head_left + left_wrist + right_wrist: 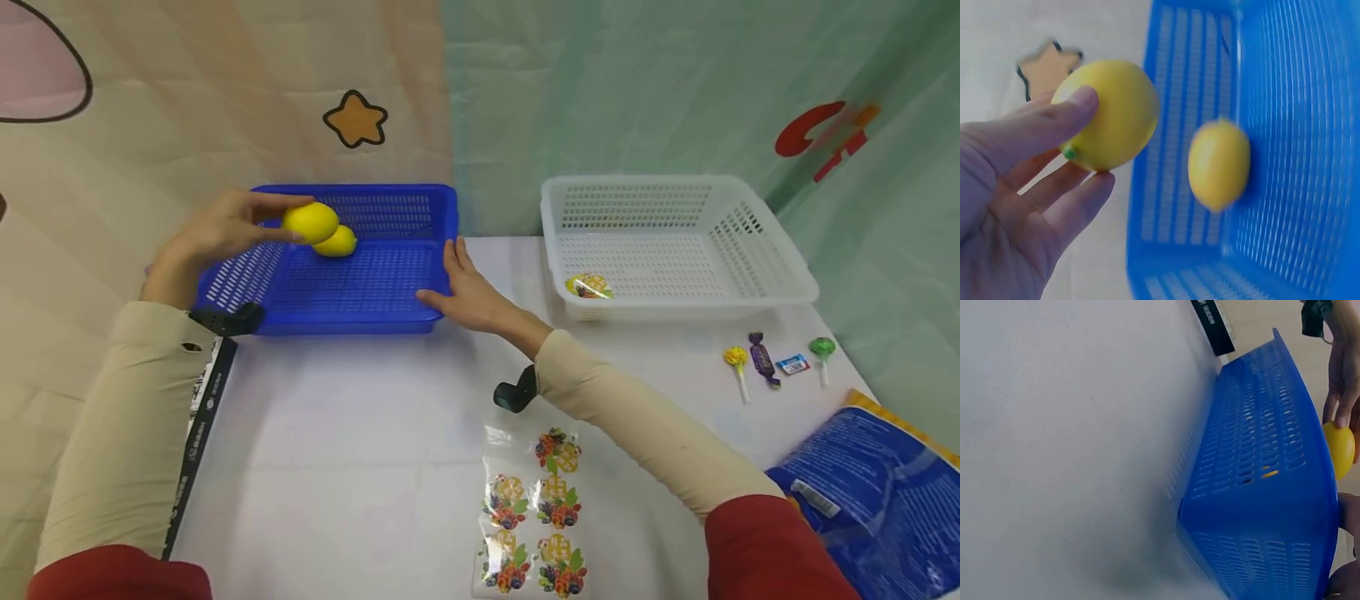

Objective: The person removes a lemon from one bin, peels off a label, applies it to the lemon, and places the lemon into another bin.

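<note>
My left hand (217,229) pinches a yellow lemon (311,222) between thumb and fingers, above the blue basket (352,327). The left wrist view shows a small green tip on this held lemon (1116,119). A second lemon (339,242) lies inside the basket, towards its back left, partly covered by the held one in the head view. My right hand (476,293) is at the basket's front right corner, its fingers fairly straight along the right side and the thumb over the rim. In the right wrist view the basket's outer wall (1254,500) fills the middle.
A white basket (690,304) with a fruit-print sticker (589,286) stands to the right. Wrapped candies (763,360) and lollipops (736,358) lie before it, near a blue bag (885,500). A sticker sheet (532,517) lies in front; a black-edged box (198,433) is at left.
</note>
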Motion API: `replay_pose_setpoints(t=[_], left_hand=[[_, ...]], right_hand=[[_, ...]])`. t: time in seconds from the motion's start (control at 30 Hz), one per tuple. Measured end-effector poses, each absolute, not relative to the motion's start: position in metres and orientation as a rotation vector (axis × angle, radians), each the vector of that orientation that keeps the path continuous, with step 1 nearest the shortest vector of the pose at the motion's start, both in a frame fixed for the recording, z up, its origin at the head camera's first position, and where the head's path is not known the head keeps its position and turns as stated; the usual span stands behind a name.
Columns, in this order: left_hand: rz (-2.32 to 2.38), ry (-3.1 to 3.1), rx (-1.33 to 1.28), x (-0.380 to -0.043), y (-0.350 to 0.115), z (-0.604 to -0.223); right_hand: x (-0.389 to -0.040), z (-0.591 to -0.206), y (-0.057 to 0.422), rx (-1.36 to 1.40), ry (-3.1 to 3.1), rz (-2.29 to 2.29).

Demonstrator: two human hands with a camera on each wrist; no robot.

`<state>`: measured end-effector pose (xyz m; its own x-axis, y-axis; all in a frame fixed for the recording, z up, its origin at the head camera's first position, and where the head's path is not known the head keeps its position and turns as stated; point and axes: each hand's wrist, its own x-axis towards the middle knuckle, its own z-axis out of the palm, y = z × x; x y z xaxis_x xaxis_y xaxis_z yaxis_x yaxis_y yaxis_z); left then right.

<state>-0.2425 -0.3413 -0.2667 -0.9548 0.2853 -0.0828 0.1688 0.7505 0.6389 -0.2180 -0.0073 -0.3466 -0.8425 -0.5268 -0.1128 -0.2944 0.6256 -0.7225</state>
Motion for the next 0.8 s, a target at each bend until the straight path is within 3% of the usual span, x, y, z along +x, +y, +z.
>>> replay_pose_setpoints(t=[0.43, 0.8], left_hand=[[1.366, 2.461, 0.669, -0.223, -0.267, -0.286], [1.441, 2.153, 0.971, -0.215, -0.187, -0.301]], right_hand=[[-0.22, -0.339, 0.022, -0.744, 2.569, -1.017], [-0.198, -0.341, 0.059, -0.877, 2.309, -1.586]])
